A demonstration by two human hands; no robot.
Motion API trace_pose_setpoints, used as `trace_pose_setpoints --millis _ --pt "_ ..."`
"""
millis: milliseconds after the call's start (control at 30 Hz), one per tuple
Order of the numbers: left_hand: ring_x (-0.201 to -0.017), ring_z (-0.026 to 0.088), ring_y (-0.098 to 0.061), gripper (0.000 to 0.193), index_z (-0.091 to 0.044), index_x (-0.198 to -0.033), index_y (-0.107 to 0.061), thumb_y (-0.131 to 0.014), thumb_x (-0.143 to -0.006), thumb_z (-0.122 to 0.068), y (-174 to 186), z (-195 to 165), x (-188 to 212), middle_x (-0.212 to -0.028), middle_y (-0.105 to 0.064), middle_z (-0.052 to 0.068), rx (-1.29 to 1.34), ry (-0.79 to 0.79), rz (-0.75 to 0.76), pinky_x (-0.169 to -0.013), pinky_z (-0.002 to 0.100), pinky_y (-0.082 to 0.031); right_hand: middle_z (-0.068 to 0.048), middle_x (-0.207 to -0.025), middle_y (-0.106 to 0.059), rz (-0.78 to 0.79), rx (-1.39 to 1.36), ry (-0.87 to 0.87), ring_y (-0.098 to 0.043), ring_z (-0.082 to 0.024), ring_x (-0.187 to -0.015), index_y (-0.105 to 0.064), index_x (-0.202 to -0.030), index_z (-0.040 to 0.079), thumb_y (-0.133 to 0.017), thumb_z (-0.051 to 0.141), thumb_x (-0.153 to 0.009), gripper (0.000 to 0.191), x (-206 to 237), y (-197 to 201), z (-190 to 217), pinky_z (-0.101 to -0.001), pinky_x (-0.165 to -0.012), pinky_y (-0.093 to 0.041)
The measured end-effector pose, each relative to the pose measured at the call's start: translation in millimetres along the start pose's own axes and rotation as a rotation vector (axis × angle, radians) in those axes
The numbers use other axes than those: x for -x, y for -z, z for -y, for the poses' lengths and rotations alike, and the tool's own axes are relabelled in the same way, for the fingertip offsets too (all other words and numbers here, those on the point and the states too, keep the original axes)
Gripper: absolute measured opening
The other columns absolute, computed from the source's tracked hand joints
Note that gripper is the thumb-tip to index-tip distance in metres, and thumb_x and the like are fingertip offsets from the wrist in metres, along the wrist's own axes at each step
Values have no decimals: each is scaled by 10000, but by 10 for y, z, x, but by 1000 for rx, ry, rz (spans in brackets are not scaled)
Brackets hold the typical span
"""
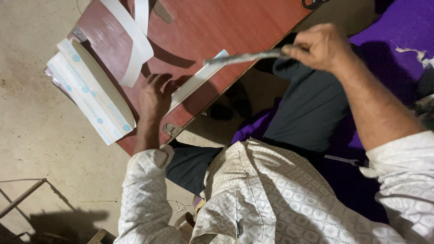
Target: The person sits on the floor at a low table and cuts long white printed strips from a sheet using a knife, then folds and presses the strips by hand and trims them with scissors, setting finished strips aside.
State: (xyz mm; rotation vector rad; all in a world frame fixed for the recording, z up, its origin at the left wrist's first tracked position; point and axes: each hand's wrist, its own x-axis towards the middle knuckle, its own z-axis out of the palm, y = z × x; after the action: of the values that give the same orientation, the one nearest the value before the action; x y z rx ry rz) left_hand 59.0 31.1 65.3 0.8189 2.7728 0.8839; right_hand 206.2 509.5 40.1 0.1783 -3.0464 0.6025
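The white strip (195, 82) lies flat on the reddish-brown worktop (226, 27), close to the edge nearest my knees, its far end pointing toward my raised right hand. My left hand (153, 97) rests palm down on the near end of that strip, fingers spread flat and pressing on it and the wood, gripping nothing, with the wrist straight and the forearm running back to my patterned white sleeve (144, 190). My right hand (318, 45) is lifted off the worktop, beyond its edge and above my lap, fingers curled shut around the handle end of a long, thin grey tool (244, 58); the tool is blurred, so I cannot tell its kind. Its tip reaches over the worktop's edge to just above the far end of the strip. My right forearm slants down from the hand to the elbow.

Farther along the worktop, a longer white band (135, 43) curves across the middle. At the corner left of my left hand a stack of white strips with blue dots (90, 97) hangs partly over the edge. My dark trousers (307, 108) and purple cloth (398, 27) lie beyond the edge, over a bare concrete floor (40, 149).
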Motion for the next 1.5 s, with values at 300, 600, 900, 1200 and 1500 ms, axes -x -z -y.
trace_pose_setpoints --millis 300,600,900,1200,1500 --pt "-902 338 -693 388 -103 -1187 -721 -794 -903 -358 -826 -588 -468 -1000 -702 103 -40 -278 102 -749 466 -566 -13 -650 -641 -55 219 70 -620 -160 -580 -773 -852 120 -815 492 -1057 427 -213 -151 -443 -358 -612 -509" --pt "-963 305 -693 318 -143 -1190 -687 -765 -962 -349 -1019 -437 -465 -1075 -694 67 -118 -327 171 -749 470 -564 -8 -605 -644 143 236 113 -648 -167 -631 -760 -792 138 -725 546 -1005 462 -371 -201 -518 -353 -626 -543" --pt "-1575 429 -261 437 -405 -1457 -643 -690 -1023 -422 -1016 -333 -694 -1688 -344 115 -212 -499 303 -1261 698 -165 38 -618 -637 205 340 119 -643 -136 -631 -756 -834 154 -725 572 -1064 478 -455 -168 -437 -336 -557 -518" --pt "-1581 426 -215 407 -439 -1482 -674 -675 -1078 -483 -1185 -158 -662 -1696 -342 95 -216 -528 192 -1223 762 -81 41 -574 -566 244 335 236 -611 -115 -565 -682 -782 149 -721 551 -1061 491 -435 -206 -394 -304 -518 -497" --pt "-1601 424 -188 400 -445 -1486 -657 -669 -1086 -464 -1183 -128 -667 -1727 -323 95 -208 -547 230 -1228 766 -59 8 -634 -631 177 239 257 -660 -178 -643 -706 -796 174 -692 576 -980 442 -552 -620 432 -360 -586 -555"
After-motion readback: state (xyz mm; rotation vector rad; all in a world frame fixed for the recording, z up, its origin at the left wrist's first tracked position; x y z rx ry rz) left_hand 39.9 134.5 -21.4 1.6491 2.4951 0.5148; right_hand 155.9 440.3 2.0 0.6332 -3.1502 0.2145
